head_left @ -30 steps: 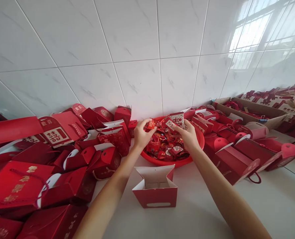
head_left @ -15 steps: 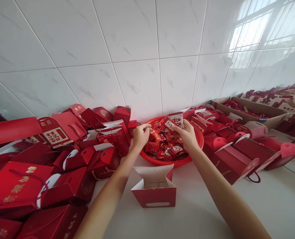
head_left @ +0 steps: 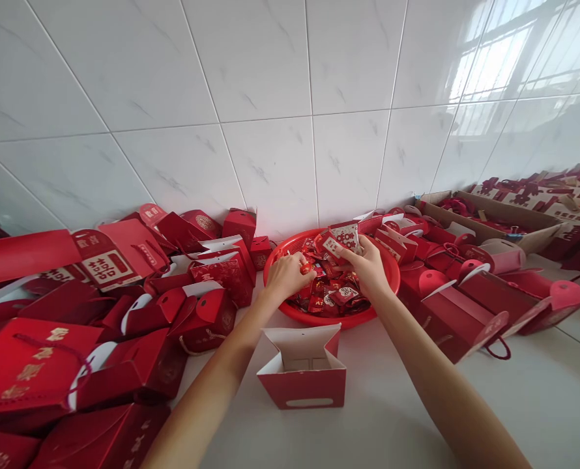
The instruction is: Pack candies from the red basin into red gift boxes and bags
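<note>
**Bare hands at a basket [head_left: 348,319] of packets [head_left: 346,294]**

Nearest, at the lower left, closed red boxes [head_left: 99,436] lie packed against one another, one with gold characters and a dark red cord. Between the person's forearms a single open box [head_left: 302,389] stands upright on the pale table [head_left: 382,417], its white inside facing up and a pale oblong patch low on its front.

Just beyond it sits the basket, round, red and filled with wrapped packets. The left hand [head_left: 289,277] is down among them at the basket's left side, fingers bent, the tips at a red piece [head_left: 307,267]; whether they grip it I cannot tell. The right hand [head_left: 368,264] is closed on a few patterned pieces [head_left: 346,236], red and cream, held above the basket's far right part. The two hands are apart, with packets showing between them.

To the right of the basket, more red boxes [head_left: 466,319] lie at various angles, some with rounded flaps and cords. Behind these is an open carton [head_left: 547,238] with red things in it, and past that, rows of red and cream bags [head_left: 576,215].

Farthest back rises the white tiled wall [head_left: 265,71], reflecting a barred window at the upper right.
</note>
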Demonstrator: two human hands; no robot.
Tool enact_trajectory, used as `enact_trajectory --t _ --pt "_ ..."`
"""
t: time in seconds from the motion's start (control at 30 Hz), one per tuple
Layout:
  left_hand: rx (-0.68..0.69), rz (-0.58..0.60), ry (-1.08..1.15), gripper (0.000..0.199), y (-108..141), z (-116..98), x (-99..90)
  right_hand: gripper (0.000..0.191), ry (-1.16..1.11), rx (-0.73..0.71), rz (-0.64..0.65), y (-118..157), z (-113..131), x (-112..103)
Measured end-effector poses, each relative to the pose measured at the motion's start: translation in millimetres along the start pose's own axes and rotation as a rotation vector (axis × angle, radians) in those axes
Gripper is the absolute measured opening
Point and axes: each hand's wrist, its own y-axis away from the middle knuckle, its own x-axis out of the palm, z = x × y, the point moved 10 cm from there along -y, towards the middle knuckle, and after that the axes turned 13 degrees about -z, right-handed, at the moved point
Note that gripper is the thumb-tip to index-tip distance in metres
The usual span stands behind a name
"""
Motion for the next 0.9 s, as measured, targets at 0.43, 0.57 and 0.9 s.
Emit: enact_trajectory --t 0.43,0.57,0.9 --pt "-0.211 0.132 0.795 0.048 3.6 0.9 14.3 0.046 0.023 -0.031 0.0 -4.7 -5.7 -0.4" --pt "-0.315 0.119 0.898 0.049 8.5 6.7 12.8 0.045 0.01 -0.044 -0.032 -5.5 -4.2 -3.4" --pt "-0.195 0.162 0.866 0.046 11.1 -9.3 6.5 0.034 -0.002 0.125 0.132 8.0 -8.1 14.9"
